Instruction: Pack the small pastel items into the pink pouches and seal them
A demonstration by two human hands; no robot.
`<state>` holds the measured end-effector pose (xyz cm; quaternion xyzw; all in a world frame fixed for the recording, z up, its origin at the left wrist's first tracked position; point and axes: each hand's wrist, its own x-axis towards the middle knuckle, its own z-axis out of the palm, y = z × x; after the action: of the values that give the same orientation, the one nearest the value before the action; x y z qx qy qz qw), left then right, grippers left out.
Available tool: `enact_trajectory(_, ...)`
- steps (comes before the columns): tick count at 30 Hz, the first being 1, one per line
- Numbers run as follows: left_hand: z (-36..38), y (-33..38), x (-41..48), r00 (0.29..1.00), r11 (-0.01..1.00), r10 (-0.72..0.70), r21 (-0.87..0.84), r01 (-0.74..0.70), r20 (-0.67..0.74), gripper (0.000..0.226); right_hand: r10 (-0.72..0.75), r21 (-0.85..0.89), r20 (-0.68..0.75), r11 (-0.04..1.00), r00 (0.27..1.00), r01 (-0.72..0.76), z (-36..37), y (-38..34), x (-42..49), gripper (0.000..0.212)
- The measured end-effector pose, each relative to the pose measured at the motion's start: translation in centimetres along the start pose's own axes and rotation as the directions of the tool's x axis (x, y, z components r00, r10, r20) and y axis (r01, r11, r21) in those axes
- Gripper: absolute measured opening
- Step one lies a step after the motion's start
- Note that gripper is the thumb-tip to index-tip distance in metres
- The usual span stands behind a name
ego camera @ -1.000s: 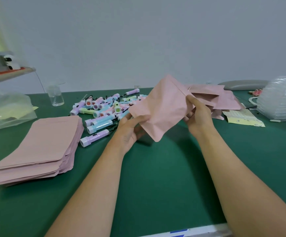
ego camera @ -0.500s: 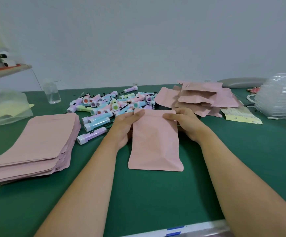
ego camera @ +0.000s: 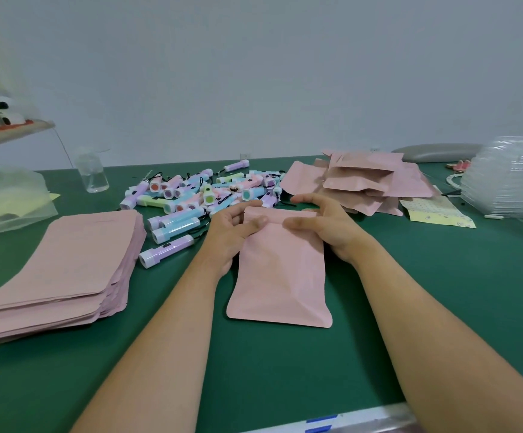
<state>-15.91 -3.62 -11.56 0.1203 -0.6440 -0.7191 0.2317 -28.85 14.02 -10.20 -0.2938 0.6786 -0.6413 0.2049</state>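
Pink pouch [ego camera: 279, 270] is laid lengthwise on the green table [ego camera: 441, 292], its bottom edge towards the person and its top strip held between the two hands. The strip is pinched at its left corner by the left hand [ego camera: 232, 232]: the thumb is pressed on the front face and the fingers are curled behind the edge. The right hand [ego camera: 325, 226] is set at the opposite corner, with its thumb laid flat on the strip and its fingers spread loosely and raised beyond the top edge, gripping nothing. Both forearms are stretched forward, converging on the pouch. A bulge is seen in the pouch's lower half. Pastel flashlights [ego camera: 197, 195] are heaped just behind the hands. A stack of flat pink pouches [ego camera: 63, 264] is placed to the left, and a heap of bulging pink pouches [ego camera: 372, 185] to the rear right.
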Motion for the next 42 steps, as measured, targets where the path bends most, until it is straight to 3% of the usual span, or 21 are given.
enact_trajectory(5, 0.1, 0.4, -0.2, 0.998, 0.998, -0.046, 0.052, 0.043, 0.045, 0.044, -0.035, -0.03, 0.032, 0.999, 0.999, 0.036, 0.0, -0.4, -0.2, 0.051)
enact_trajectory(8, 0.4, 0.3, -0.3, 0.999, 0.994, -0.005, 0.111, 0.001, 0.037, 0.049, -0.072, -0.081, 0.014, 0.994, 0.997, 0.073, 0.4, -0.4, -0.3, 0.043)
enact_trajectory(13, -0.1, 0.3, -0.3, 1.0, 0.994, 0.026, 0.108, -0.028, 0.016, 0.061, -0.07, -0.063, 0.049, 0.995, 0.996, 0.073, 0.8, -0.7, -0.5, 0.047)
enact_trajectory(21, 0.9, 0.0, 0.1, 1.0, 0.991, 0.011, 0.13, -0.01, -0.009, 0.037, -0.152, -0.111, -0.111, 0.984, 0.982, 0.14, -0.3, -0.9, -0.5, 0.047)
enact_trajectory(29, 2.5, -0.6, 0.3, 0.976, 0.962, 0.203, 0.204, -0.184, -0.078, 0.033, -0.124, -0.135, -0.084, 0.985, 0.989, 0.112, -2.3, -0.2, -0.1, 0.05)
enact_trajectory(32, 2.7, -0.7, 0.3, 0.98, 0.966, 0.194, 0.183, -0.183, -0.046, 0.024, -0.072, -0.023, -0.088, 0.997, 0.993, 0.07, -2.4, 0.4, -0.1, 0.054)
enact_trajectory(36, 2.5, -0.6, 0.2, 0.985, 0.975, 0.163, 0.143, -0.168, 0.049, 0.015, -0.094, 0.003, -0.124, 0.995, 0.988, 0.095, -2.4, 0.1, -0.3, 0.054)
enact_trajectory(40, 2.2, -0.6, 0.4, 0.984, 0.97, 0.179, 0.171, -0.173, -0.019, 0.052, -0.088, -0.034, -0.004, 0.996, 0.996, 0.088, -1.5, -0.3, -1.0, 0.052)
enact_trajectory(42, 1.9, -0.7, 0.5, 0.986, 0.975, 0.161, 0.16, -0.152, -0.048, 0.057, -0.074, -0.11, -0.016, 0.991, 0.997, 0.072, -1.2, -0.9, -1.1, 0.041)
